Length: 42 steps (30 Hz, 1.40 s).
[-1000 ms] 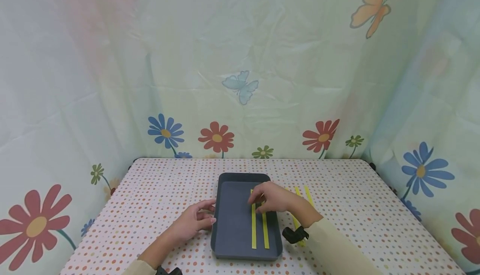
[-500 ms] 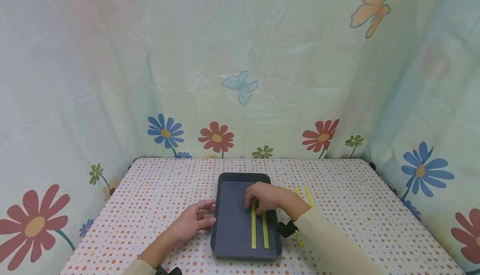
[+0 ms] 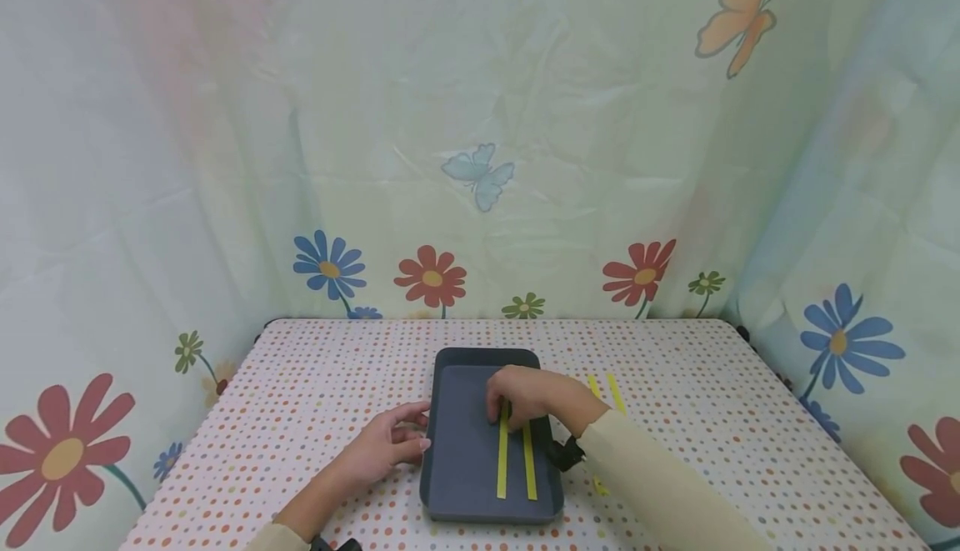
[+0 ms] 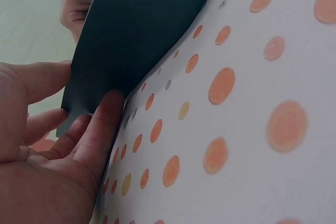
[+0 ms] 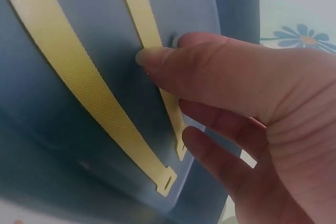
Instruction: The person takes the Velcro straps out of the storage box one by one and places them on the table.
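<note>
A dark grey rectangular tray (image 3: 461,451) lies on the dotted table, with two yellow cable straps lengthwise in its right half. My right hand (image 3: 525,393) reaches in from the right and pinches the left-hand strap (image 3: 502,459) near its far end. In the right wrist view, thumb and index finger meet across this strap (image 5: 137,9), whose slotted end shows beyond them. The other strap (image 5: 89,82), ridged and slotted too, lies flat beside it. Against the tray's outer left side rest the fingertips of my left hand (image 3: 378,447), its fingers loosely bent.
More yellow straps (image 3: 616,393) lie on the table right of the tray, partly hidden by the right forearm. A flower-printed curtain (image 3: 480,267) rises behind the dotted tabletop (image 3: 337,368) and along both sides.
My right hand has moved slightly left and closed its fingers on the left-hand strap, which has shifted a little left. The left hand has stayed at the tray's side.
</note>
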Each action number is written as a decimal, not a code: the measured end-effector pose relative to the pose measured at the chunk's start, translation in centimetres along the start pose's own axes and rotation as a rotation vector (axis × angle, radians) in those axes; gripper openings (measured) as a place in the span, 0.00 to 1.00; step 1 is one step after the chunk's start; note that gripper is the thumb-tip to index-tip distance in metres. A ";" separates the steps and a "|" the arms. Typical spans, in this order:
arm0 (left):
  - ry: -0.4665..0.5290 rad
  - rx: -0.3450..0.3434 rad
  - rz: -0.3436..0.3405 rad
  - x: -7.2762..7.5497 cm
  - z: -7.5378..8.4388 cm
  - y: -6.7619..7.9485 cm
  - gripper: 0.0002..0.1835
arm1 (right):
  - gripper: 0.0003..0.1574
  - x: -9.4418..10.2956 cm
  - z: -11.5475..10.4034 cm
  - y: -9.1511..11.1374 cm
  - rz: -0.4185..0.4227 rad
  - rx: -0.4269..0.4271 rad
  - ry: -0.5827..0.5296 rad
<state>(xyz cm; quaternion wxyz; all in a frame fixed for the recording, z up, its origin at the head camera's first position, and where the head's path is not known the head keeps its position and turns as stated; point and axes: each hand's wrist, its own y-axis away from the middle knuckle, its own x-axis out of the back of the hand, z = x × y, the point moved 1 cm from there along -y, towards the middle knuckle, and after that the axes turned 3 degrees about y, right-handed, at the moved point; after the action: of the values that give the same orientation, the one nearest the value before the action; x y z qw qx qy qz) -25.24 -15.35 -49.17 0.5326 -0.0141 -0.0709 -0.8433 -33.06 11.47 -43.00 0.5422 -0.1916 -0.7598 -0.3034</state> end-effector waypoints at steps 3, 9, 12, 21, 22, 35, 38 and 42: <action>0.002 0.004 0.003 0.0 0.0 -0.1 0.36 | 0.12 0.1 0.0 -0.3 -0.004 0.004 0.015; 0.000 0.004 0.003 0.0 0.0 -0.2 0.37 | 0.12 0.2 0.0 -0.4 -0.030 -0.005 -0.002; -0.001 0.006 0.001 0.0 -0.1 -0.1 0.37 | 0.13 0.2 0.0 -0.4 -0.053 -0.013 -0.010; -0.009 0.005 0.001 0.1 0.0 -0.1 0.36 | 0.12 0.4 -0.5 -1.1 -0.042 -0.011 0.025; -0.008 0.005 -0.001 0.1 0.0 -0.1 0.36 | 0.12 0.4 -0.6 -1.2 -0.043 -0.014 0.024; -0.005 0.005 -0.002 0.0 0.0 -0.1 0.37 | 0.09 0.2 -1.2 -2.5 -0.068 -0.023 0.030; -0.011 0.001 -0.006 0.1 -0.1 -0.1 0.37 | 0.09 0.2 -1.4 -2.7 -0.055 -0.021 0.024; -0.005 -0.004 -0.015 0.1 -0.1 0.0 0.37 | 0.08 0.1 -2.0 -3.0 -0.042 -0.012 0.020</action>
<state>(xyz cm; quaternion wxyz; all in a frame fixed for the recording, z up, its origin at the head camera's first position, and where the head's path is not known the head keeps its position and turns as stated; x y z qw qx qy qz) -25.30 -15.41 -49.24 0.5260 -0.0165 -0.0707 -0.8474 -33.56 7.91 -43.19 0.5422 -0.1760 -0.7562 -0.3213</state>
